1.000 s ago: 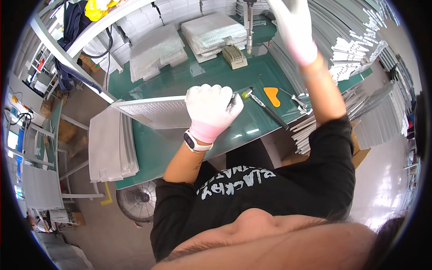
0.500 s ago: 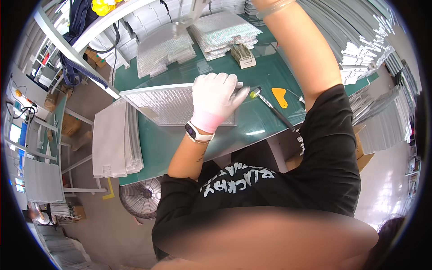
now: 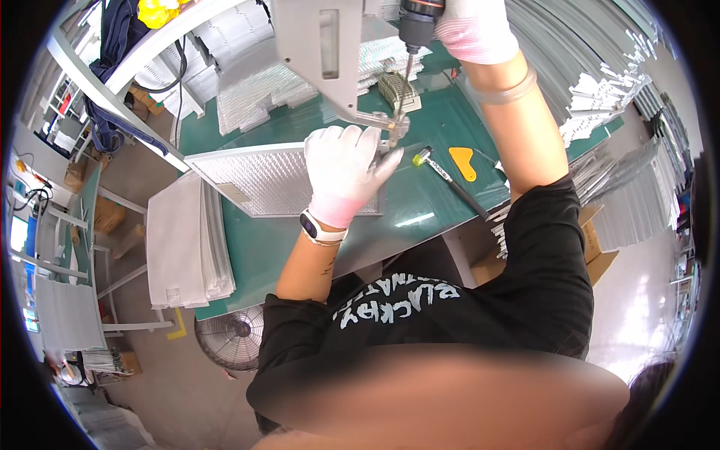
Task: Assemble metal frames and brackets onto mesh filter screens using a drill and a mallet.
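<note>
A silver framed panel (image 3: 259,174) with a textured face stands tilted on the green bench (image 3: 259,262), near its front edge. The left hand (image 3: 339,171), in a white glove, is curled over the panel's top edge near its right end, thumb pointing right. Above that end, a pale grey machine arm (image 3: 319,49) ends in a small metal nozzle, where the bit of a black power driver (image 3: 420,24) comes down. The gloved right hand (image 3: 476,28) is closed on the driver, its fingers partly cut off by the upper edge.

To the right lie a hammer (image 3: 454,181) and a yellow scraper (image 3: 463,163); behind are a small beige box (image 3: 399,91) and stacked panels (image 3: 259,94). Grey strips (image 3: 536,75) crowd the right side, a pale stack (image 3: 186,244) the left. Below that stack, a round fan (image 3: 231,341) stands on the grey floor (image 3: 176,390).
</note>
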`<action>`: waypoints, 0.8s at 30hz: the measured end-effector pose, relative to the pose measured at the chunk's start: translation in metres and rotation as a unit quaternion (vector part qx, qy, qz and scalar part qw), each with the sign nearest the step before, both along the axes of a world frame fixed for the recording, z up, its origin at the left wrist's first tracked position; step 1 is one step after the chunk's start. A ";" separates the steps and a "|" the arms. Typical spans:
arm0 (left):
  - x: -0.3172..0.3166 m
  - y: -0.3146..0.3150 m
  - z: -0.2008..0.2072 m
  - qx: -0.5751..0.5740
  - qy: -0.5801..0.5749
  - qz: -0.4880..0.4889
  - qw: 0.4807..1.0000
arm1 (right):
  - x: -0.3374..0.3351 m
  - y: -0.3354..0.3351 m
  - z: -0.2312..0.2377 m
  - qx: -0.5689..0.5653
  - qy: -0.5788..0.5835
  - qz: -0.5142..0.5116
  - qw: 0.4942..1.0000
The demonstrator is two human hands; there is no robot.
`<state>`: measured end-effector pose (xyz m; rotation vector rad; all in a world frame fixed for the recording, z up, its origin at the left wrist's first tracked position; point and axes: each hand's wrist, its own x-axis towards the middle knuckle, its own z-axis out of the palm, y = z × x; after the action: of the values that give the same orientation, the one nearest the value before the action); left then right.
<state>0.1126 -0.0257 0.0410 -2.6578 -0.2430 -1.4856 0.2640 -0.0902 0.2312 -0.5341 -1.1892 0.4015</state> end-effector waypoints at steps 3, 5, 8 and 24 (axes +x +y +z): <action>-0.002 -0.001 -0.001 -0.003 0.001 0.006 1.000 | -0.009 0.005 -0.004 -0.046 0.011 -0.023 0.999; -0.001 -0.003 -0.001 -0.001 0.001 0.004 1.000 | -0.012 0.006 -0.004 -0.040 0.009 -0.007 0.999; -0.004 -0.003 0.000 0.000 0.009 0.000 1.000 | -0.018 0.007 -0.004 -0.041 0.010 0.018 0.999; -0.013 -0.002 0.001 -0.068 0.070 -0.060 0.993 | -0.029 0.016 -0.035 -0.081 -0.006 0.199 0.977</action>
<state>0.0993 -0.0277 0.0417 -2.9180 -0.1844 -1.3512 0.2352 -0.0738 0.1958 -0.4367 -1.2827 0.8439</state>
